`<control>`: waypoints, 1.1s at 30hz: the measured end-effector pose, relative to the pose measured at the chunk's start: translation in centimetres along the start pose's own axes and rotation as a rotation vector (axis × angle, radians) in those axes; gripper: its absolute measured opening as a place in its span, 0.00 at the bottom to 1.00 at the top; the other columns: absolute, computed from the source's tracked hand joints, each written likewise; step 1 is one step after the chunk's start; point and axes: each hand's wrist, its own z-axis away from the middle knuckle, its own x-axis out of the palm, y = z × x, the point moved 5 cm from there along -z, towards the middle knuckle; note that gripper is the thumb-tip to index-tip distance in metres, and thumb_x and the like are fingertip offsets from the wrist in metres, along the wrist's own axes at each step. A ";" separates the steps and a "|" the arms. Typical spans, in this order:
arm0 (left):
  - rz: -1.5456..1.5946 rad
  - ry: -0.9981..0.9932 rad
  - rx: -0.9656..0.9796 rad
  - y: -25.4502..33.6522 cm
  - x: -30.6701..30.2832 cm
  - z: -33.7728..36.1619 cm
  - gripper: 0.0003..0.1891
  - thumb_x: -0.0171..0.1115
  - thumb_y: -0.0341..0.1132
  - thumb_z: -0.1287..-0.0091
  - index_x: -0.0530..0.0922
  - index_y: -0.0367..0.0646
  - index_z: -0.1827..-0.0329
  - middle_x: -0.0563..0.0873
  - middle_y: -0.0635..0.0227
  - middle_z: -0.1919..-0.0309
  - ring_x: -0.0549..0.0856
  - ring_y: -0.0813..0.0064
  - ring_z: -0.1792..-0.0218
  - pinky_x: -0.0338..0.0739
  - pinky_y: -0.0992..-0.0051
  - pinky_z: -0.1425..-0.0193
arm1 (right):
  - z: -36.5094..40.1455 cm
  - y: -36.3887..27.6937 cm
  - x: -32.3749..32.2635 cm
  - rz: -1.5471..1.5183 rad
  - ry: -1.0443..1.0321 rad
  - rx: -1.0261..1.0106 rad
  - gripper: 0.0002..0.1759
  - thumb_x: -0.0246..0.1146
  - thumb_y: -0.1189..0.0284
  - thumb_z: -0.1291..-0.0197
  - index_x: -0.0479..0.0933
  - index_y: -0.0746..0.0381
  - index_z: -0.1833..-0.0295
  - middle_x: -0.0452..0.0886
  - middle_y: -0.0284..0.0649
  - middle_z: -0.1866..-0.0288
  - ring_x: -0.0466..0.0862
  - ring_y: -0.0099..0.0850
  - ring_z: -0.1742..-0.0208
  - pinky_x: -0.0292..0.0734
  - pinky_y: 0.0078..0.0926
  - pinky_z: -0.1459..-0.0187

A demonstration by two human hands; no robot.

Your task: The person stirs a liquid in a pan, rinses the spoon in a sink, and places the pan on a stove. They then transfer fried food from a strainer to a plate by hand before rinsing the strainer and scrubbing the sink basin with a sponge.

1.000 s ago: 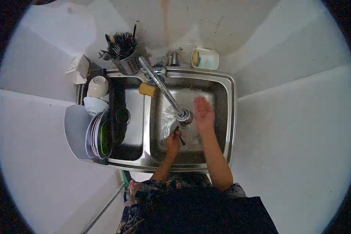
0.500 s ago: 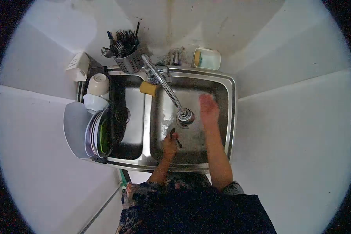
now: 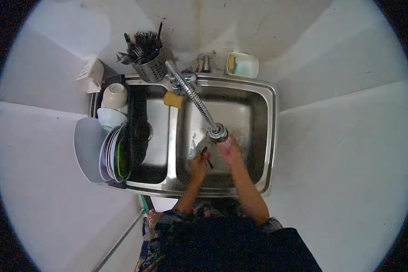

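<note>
My left hand [image 3: 199,168] is closed around a small dark spoon [image 3: 204,150], low over the right basin [image 3: 204,181]. One end pokes out above my fingers and the other below. Under the spray head [image 3: 217,133] of the faucet, my right hand [image 3: 231,154] is slightly blurred, with its fingers stretched toward the water and nothing visible in them. The spray head covers part of the fingertips. Both hands are close together, not touching.
A yellow sponge [image 3: 173,99] rests on the divider by the faucet hose [image 3: 192,93]. Left stands a rack with plates [image 3: 111,156] and bowls [image 3: 114,96]. Behind are a cutlery holder [image 3: 150,71] and a white dish [image 3: 245,67] holding a sponge.
My right hand has come from the right side of the basin, left and nearer to me, under the spray head. My left hand keeps the spoon and has shifted only slightly.
</note>
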 end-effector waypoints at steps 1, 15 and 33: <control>-0.007 0.007 -0.008 -0.3 -0.2 0.0 0.22 0.47 0.51 0.29 0.80 0.41 0.54 0.85 0.64 0.66 0.82 0.68 0.62 0.73 0.69 0.56 | 0.8 -1.5 3.9 0.586 -0.075 -0.297 0.20 0.49 0.61 0.32 0.71 0.65 0.45 0.79 0.41 0.53 0.81 0.35 0.55 0.76 0.33 0.48; -0.044 0.189 0.245 3.6 -3.8 0.6 0.18 0.52 0.46 0.30 0.81 0.39 0.53 0.85 0.57 0.61 0.82 0.66 0.61 0.73 0.71 0.53 | 1.3 -4.9 6.3 0.727 -0.167 0.324 0.18 0.57 0.70 0.39 0.74 0.66 0.45 0.81 0.41 0.51 0.83 0.35 0.55 0.77 0.32 0.49; -0.417 -0.129 0.378 4.0 6.1 -4.1 0.17 0.52 0.34 0.35 0.71 0.40 0.43 0.81 0.48 0.56 0.80 0.49 0.51 0.73 0.58 0.51 | 3.1 -5.3 8.1 2.313 -0.255 -0.136 0.13 0.56 0.67 0.42 0.77 0.63 0.57 0.81 0.49 0.59 0.81 0.47 0.58 0.76 0.40 0.57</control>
